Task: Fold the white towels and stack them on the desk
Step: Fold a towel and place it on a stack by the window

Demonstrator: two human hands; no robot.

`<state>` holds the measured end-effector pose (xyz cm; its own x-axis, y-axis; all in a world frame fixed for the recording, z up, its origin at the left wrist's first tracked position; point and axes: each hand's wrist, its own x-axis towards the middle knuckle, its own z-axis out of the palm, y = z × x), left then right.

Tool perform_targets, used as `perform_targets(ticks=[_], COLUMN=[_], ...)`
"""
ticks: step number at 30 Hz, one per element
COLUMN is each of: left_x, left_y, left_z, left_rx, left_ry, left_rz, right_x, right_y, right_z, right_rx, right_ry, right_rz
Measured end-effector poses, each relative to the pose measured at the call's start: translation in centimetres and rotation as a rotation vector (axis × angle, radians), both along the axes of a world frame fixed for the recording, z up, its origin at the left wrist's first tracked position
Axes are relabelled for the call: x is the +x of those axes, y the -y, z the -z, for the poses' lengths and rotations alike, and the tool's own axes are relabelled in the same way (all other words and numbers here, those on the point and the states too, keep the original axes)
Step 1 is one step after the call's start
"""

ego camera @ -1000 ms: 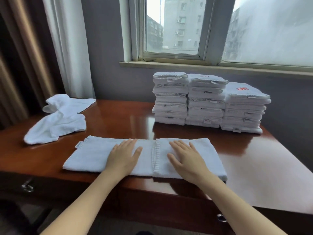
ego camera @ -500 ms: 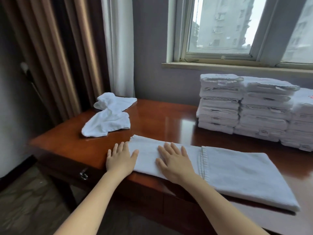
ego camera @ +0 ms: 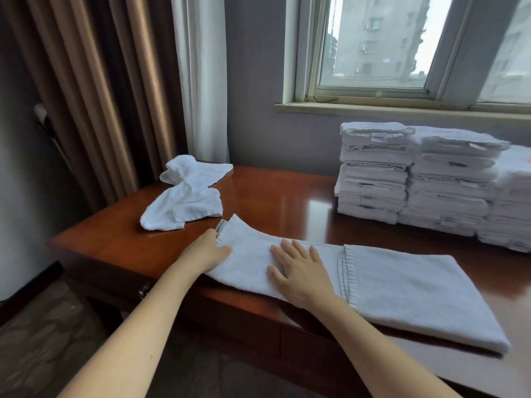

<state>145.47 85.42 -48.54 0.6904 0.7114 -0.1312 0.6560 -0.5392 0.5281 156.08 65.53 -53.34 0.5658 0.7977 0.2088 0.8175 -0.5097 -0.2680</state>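
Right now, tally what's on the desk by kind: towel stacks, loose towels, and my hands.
Stacks of folded towels: 3
Flat towel being folded: 1
Crumpled heap of unfolded towels: 1 (the number of towels in it cannot be told)
Hands, left hand and right hand: 2
Total: 7

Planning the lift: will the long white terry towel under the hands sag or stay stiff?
Probably sag: the towel curves up where the left hand grips it. Likely light, being thin. It may slide on the glossy wooden desk unless the right hand presses.
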Motion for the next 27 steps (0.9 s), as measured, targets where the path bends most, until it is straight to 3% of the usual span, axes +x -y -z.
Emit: perform_targets(ticks=[3,8,10,13,16,19,22,27], left_x=[-0.2,-0.6,-0.5,0.1,1.4,3.1,5.2,8.9], left_y=[0.2,1.2,2.7,5.8,9.9,14.2,17.5,21.4], left_z=[-0.6,-2.1,-3.2,-5.3,-7.1,-8.3,-8.8,-7.0], left_rx=[-0.141,-0.409,-0.434,-0.387,-0.356,-0.414,-0.596,-0.405], left_ry=[0.033,0.324,0.439,0.543,0.556,0.524,0.595,0.668], left_rz=[-0.057,-0.142,-0.091,0.031,0.228,0.391,0.426,0.423], right_x=[0.0,-0.1,-0.5,-1.1,-0.5,1.0,2.9,5.6], right_y=[0.1,0.4,0.7,1.6,3.6,6.9,10.7,17.7], right_z=[-0.2,-1.9,-3.5,-6.8,-9.6,-11.3,-11.5,-10.3], right_rx=[-0.013,0.002,0.161,0.489,0.642,0.703,0.804,0.858], right_ry=[-0.040,-0.266,-0.457,-0.902,-1.228,-1.243,-1.108,-0.895], right_rz=[0.003,-0.001,-0.007,-0.015,-0.056,-0.057,0.133,0.385])
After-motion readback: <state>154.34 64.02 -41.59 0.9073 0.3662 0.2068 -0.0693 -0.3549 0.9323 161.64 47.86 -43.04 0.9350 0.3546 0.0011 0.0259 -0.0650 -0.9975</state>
